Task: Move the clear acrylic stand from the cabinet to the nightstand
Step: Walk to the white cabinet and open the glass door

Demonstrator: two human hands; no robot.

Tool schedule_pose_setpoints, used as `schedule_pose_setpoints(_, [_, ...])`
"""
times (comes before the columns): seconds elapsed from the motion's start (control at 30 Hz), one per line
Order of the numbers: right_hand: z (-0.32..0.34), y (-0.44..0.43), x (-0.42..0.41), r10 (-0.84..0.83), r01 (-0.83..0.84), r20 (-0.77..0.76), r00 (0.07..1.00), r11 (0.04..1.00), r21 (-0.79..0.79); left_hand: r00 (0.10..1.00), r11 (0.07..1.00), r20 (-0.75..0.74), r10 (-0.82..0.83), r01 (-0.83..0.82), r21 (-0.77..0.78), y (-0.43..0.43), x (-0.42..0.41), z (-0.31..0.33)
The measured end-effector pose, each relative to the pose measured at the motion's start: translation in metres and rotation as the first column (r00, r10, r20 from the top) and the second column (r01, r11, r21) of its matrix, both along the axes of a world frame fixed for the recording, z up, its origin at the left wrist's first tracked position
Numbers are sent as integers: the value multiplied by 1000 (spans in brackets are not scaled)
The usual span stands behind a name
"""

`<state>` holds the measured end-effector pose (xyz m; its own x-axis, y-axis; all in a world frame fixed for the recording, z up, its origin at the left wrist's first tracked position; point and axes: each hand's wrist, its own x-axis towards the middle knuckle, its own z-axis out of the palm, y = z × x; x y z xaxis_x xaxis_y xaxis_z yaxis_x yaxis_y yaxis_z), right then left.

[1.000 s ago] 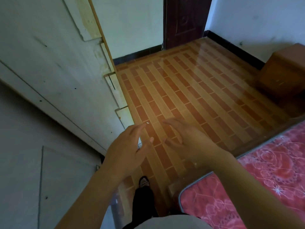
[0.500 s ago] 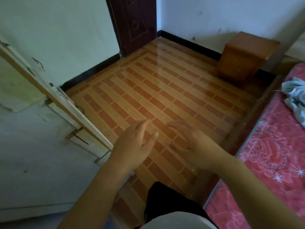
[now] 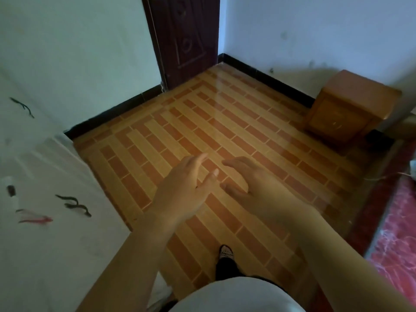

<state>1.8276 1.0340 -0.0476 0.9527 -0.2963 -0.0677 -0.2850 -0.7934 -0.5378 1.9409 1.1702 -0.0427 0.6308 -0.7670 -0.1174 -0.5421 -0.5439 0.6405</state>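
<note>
Your left hand point(image 3: 182, 188) and right hand point(image 3: 252, 183) are held out side by side over the floor point(image 3: 157, 136), palms turned towards each other with a narrow gap between them. The fingers point(image 3: 198, 157) of the left are straight and close together, thumb splayed out. Those of the right are long and loosely spread, thumb tucked below. Neither hand is curled round anything you could make out.

The clear acrylic stand point(image 3: 258, 140) shows only as a faint glossy haze over the tiles, above and to the right of your hands, with one thin straight edge running up towards the door point(image 3: 184, 37). Its outline is too pale to trace, so you cannot tell whether your fingers touch it.

The nightstand point(image 3: 351, 109) is a boxy orange-brown wooden unit with a flat bare top, standing in the far right corner, well apart from your hands. The floor is shiny tile in a brick pattern of tan and rust strips. The door is dark maroon with carved panels. To your left is a matt white cabinet panel point(image 3: 45, 233) with dark scuffs, and at the right edge a bed point(image 3: 398, 233) with a red patterned cover.
</note>
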Motion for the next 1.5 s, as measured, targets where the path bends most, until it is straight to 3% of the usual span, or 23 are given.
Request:
schedule_pose_setpoints(0.17, [0,-56,97,70,-68,-36,997,996,55,993,993,-14,116,-116,-7,-41,86,2])
schedule_pose_setpoints(0.37, [-6,-67,230,232,-217,-83,969,963,158,962,963,-23,271,-270,12,-24,192,-14])
schedule_pose_setpoints(0.73, [-2,-49,490,422,-416,-92,902,906,83,900,899,7,435,-435,39,14,411,-10])
schedule_pose_setpoints(1.1, [-6,-45,683,585,-578,-59,809,810,100,819,818,65,570,-573,55,21,576,-16])
schedule_pose_setpoints(1.5, [23,-96,953,735,-735,29,678,677,34,651,661,200,732,-750,26,-24,801,14])
